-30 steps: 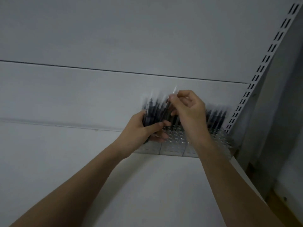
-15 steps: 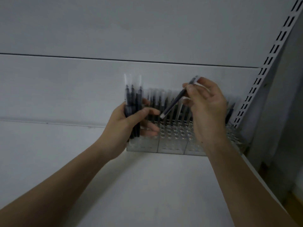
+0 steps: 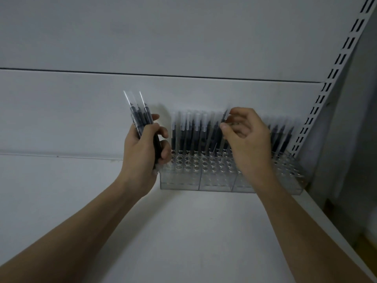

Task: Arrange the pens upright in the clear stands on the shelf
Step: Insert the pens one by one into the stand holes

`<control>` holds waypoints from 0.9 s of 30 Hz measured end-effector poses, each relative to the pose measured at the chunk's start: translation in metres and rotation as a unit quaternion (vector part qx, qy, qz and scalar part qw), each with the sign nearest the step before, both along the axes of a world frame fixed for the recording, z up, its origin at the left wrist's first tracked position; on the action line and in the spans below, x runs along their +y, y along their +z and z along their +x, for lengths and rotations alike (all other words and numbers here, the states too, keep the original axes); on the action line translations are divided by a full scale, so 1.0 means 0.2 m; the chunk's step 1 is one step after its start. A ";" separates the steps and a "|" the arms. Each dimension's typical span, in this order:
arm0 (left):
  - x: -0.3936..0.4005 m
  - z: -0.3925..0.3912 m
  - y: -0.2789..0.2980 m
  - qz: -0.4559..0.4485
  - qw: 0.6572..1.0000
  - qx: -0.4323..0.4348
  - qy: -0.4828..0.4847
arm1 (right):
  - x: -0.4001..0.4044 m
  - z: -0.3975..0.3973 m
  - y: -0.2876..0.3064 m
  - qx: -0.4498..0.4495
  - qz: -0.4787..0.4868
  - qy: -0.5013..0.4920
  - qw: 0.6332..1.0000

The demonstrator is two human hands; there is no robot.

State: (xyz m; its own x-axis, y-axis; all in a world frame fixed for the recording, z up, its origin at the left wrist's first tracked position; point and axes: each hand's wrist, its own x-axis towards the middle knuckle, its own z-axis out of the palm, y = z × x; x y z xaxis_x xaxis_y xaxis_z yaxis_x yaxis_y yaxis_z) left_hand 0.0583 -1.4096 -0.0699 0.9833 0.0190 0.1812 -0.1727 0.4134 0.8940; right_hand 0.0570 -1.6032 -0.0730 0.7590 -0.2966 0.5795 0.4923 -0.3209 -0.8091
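While two hands point(image 3: 142, 148) work, three stands point(image 3: 180, 181).

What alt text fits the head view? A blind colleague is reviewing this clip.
A person's left hand grips a bundle of pens beside clear stands on a white shelf, while the right hand pinches a single pen at the back row of pens standing upright.
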 end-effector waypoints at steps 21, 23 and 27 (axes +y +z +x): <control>-0.01 -0.02 0.00 -0.004 0.999 -0.036 -0.013 | 0.01 0.03 -0.05 0.097 -0.125 -0.037 0.987; -0.01 -0.02 -0.01 0.012 0.999 -0.039 -0.024 | 0.01 0.01 -0.03 0.077 -0.110 -0.046 0.990; -0.02 -0.03 -0.01 0.053 0.994 -0.048 -0.077 | 0.02 -0.03 0.03 0.016 -0.040 -0.029 0.999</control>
